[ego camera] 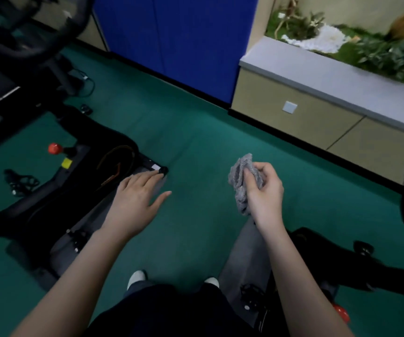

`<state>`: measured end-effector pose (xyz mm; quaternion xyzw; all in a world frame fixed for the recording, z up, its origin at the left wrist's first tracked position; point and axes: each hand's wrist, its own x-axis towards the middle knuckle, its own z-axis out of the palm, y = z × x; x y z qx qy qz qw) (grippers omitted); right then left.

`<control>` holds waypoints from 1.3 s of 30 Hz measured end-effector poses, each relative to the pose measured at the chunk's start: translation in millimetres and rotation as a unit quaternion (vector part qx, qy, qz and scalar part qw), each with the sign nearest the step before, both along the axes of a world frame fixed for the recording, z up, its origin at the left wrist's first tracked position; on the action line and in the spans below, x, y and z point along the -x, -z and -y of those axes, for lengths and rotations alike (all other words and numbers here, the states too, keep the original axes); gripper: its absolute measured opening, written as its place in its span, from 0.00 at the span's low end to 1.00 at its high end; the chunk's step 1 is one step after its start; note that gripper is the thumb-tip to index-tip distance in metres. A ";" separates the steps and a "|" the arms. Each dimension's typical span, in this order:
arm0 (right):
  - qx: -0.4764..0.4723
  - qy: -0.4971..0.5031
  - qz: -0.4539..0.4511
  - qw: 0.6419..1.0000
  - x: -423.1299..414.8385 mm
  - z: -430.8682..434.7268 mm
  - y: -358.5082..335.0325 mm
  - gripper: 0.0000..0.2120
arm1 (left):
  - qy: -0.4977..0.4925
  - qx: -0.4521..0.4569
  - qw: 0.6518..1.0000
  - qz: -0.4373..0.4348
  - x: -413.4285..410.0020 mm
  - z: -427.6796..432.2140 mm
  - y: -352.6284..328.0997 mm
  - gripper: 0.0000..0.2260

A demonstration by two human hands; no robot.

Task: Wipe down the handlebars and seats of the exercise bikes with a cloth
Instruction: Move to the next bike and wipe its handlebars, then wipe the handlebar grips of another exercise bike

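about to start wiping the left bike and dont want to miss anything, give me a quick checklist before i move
1. Cloth held: ok. The right hand grips the cloth.
2. Left hand free: ok. The left hand is open and holds nothing.
3. Cloth on a bike: not ok. It is held in the air above the floor.
4. Handlebar located: cannot tell. Blurred dark bars above the left bike may be it.
5. Seat located: cannot tell.
6. Cloth clean: cannot tell.
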<state>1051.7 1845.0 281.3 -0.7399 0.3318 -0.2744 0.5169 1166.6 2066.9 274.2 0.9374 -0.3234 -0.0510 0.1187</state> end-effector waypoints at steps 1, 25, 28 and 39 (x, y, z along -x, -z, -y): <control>0.001 -0.004 0.000 1.000 -5.4 -5.3 1.0 0.04 | -0.012 0.001 1.000 -0.001 -3.7 -8.9 0.1 0.22; 0.041 -0.199 -0.046 0.978 -202.5 -296.8 -5.1 0.02 | -0.166 0.082 0.983 -0.007 -126.9 -305.9 -1.3 0.23; 0.042 -0.206 -0.060 0.976 -215.3 -314.8 -2.9 0.02 | -0.179 0.086 0.980 -0.014 -139.9 -327.3 -2.1 0.23; 0.019 -0.209 -0.074 0.975 -277.0 -304.3 7.3 0.03 | -0.211 0.092 0.973 -0.022 -197.5 -328.3 2.2 0.23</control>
